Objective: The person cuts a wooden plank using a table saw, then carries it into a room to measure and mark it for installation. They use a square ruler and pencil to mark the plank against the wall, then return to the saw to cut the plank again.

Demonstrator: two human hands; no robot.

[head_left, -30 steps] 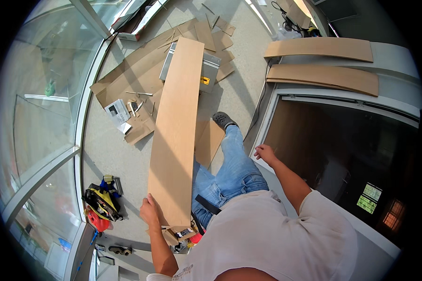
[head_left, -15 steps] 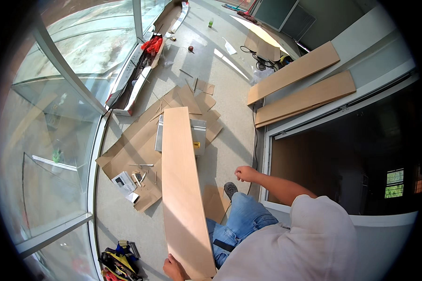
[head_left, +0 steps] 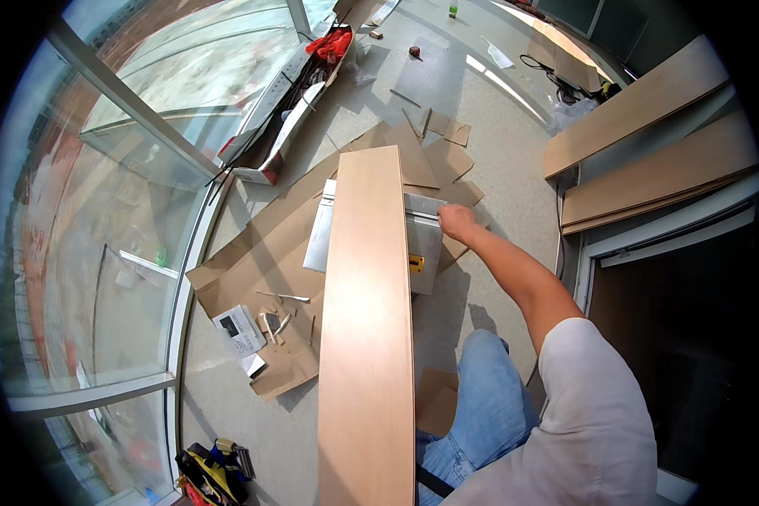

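Note:
A long light-wood board (head_left: 368, 320) lies across a small metal-topped saw table (head_left: 426, 232), which shows on both sides of the board. A yellow piece is set into the metal top at the right. My right arm reaches forward. The fingers of my right hand (head_left: 458, 222) are closed at the right edge of the metal top, by its grooved rail; exactly what they grip is partly hidden. The board's near end runs out of the picture at the bottom, and my left hand is out of sight.
Brown cardboard sheets (head_left: 278, 211) cover the floor under the saw table. A white box (head_left: 239, 329) and offcuts lie on them. More boards (head_left: 641, 110) lean at the right. Glass panels (head_left: 101, 278) border the left, a tool bag (head_left: 211, 472) near them. A long open carton (head_left: 291, 118) stands farther off.
My right hand has moved forward from beside my knee to the metal top's edge. My left hand, earlier at the board's near end, has left the picture. The view has shifted.

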